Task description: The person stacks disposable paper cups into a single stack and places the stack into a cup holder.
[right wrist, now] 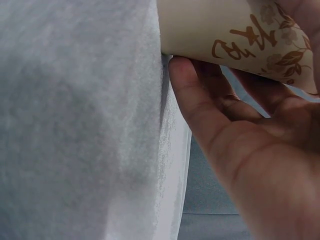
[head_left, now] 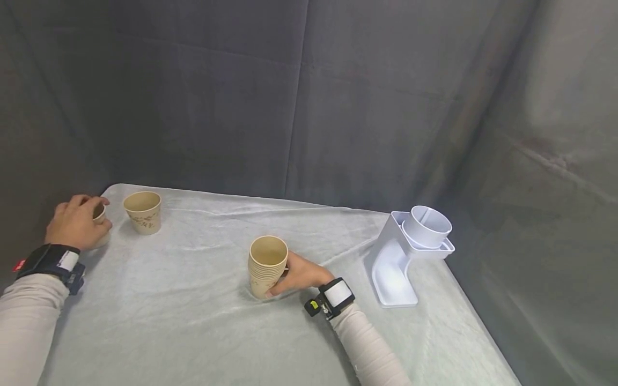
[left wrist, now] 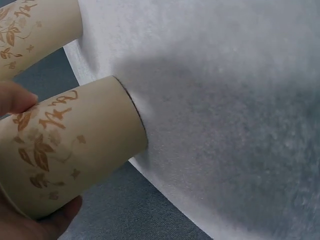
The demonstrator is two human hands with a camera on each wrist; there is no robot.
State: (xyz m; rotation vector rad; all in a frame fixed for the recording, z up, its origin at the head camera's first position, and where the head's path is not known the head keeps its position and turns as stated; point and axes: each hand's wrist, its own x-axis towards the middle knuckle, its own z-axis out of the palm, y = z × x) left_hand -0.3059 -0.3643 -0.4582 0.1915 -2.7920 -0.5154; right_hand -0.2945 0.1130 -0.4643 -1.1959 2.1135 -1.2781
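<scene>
At the far left of the table, my left hand grips a beige paper cup near its rim, fingers and thumb on opposite sides. The cup stands upright with its base at the cloth; brown leaves and lettering decorate its side. Close by to its right stands another paper cup with the same print. Mid-table, my right hand curls round the right side of a tall stack of nested paper cups. Several rims show one above another. In the right wrist view, a fingertip sits low, near the bottom cup's base.
A white plastic stand with a curved chute and a round ring on top is at the right of the table. Pale cloth covers the table. Dark grey curtains hang behind it and along both sides.
</scene>
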